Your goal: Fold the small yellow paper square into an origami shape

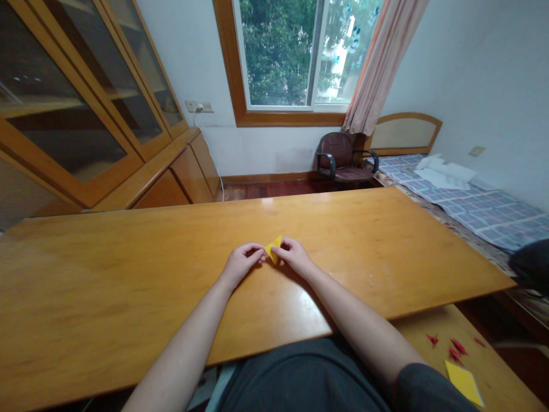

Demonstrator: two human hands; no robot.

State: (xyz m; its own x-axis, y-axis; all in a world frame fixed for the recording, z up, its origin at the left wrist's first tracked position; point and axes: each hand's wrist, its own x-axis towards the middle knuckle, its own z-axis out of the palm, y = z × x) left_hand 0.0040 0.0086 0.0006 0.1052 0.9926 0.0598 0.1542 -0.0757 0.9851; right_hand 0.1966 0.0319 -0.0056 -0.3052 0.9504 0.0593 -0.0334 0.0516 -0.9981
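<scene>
A small folded yellow paper (273, 248) is held just above the wooden table (128, 274), near its middle. My left hand (241, 262) pinches the paper's left side with fingers curled. On the paper's right side my right hand (295, 255) pinches it as well, thumb and fingers closed on the fold. Both forearms reach in from the near edge of the table.
A lower wooden surface at the near right carries a yellow paper sheet (464, 382) and several small red folded pieces (455, 347). Glass-door cabinets (86, 114) stand at the left. Beyond the table are a dark red chair (343, 157) under the window and a bed (472, 200) at the right.
</scene>
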